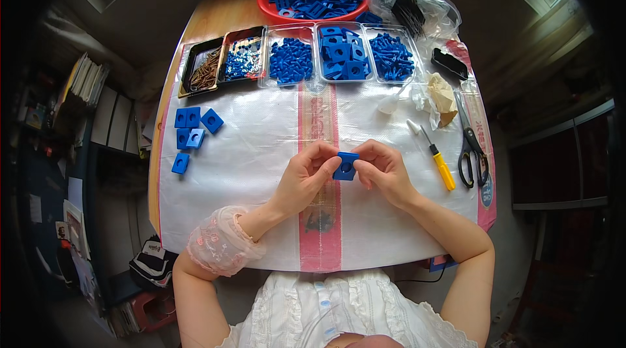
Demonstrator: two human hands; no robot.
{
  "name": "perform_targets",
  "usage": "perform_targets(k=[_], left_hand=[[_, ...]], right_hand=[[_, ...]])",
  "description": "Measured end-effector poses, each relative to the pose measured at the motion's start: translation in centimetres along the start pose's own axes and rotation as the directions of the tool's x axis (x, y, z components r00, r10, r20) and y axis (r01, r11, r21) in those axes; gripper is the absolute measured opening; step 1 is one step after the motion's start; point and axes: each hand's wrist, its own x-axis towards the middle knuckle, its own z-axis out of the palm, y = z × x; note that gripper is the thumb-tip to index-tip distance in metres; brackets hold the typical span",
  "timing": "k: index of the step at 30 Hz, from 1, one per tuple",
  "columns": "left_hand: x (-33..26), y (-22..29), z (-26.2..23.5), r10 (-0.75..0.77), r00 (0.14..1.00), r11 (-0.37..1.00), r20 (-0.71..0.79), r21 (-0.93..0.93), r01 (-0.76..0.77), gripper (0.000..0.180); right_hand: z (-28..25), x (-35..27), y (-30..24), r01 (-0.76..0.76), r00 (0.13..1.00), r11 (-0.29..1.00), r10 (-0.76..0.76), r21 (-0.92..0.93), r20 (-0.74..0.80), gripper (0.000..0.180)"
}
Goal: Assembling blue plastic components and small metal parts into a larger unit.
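Observation:
Between my two hands, over the middle of the table, is a small blue plastic block (345,166) with a round hole. My left hand (312,170) pinches its left side between thumb and fingers. On the other side, my right hand (382,168) grips the block's right edge in the same way. Any smaller part under the fingertips is hidden. Several similar blue blocks (192,118) lie in a loose group at the left of the table. Farther back, a clear tray (317,54) holds more blocks of this kind.
Along the back stand trays of brown screws (206,69), small shiny pieces (242,56) and blue plugs (291,60). Behind them sits a red basin (262,1) of blue parts. At right lie a yellow-handled screwdriver (444,170), black scissors (467,152) and crumpled paper (442,97).

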Motion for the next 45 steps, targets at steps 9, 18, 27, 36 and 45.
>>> perform_targets(k=[9, 18, 27, 36, 45], left_hand=[[0.06, -0.06, -0.1, -0.016, 1.0, 1.0, -0.002, -0.007, 0.016, 0.017], [0.26, -0.21, -0.02, 0.019, 1.0, 0.999, -0.017, -0.036, -0.02, 0.024], [0.13, -0.27, -0.14, -0.037, 0.999, 0.999, 0.015, 0.003, 0.037, 0.035], [-0.05, -0.46, 0.06, -0.012, 0.999, 0.992, 0.034, 0.127, 0.008, 0.035], [-0.09, 0.14, 0.0, -0.049, 0.995, 0.988, 0.085, 0.15, 0.036, 0.037]], right_hand=[[0.02, 0.07, -0.06, 0.013, 1.0, 1.0, -0.013, 0.005, -0.019, 0.012], [-0.27, 0.29, -0.2, 0.022, 0.996, 1.0, -0.021, 0.016, -0.085, 0.013], [0.17, 0.21, -0.31, 0.038, 0.996, 0.999, -0.039, -0.012, -0.076, 0.013], [-0.23, -0.13, -0.28, 0.017, 0.997, 0.999, -0.019, -0.031, -0.068, 0.01], [-0.24, -0.07, -0.2, 0.012, 0.996, 1.0, -0.014, -0.021, -0.083, 0.009]])
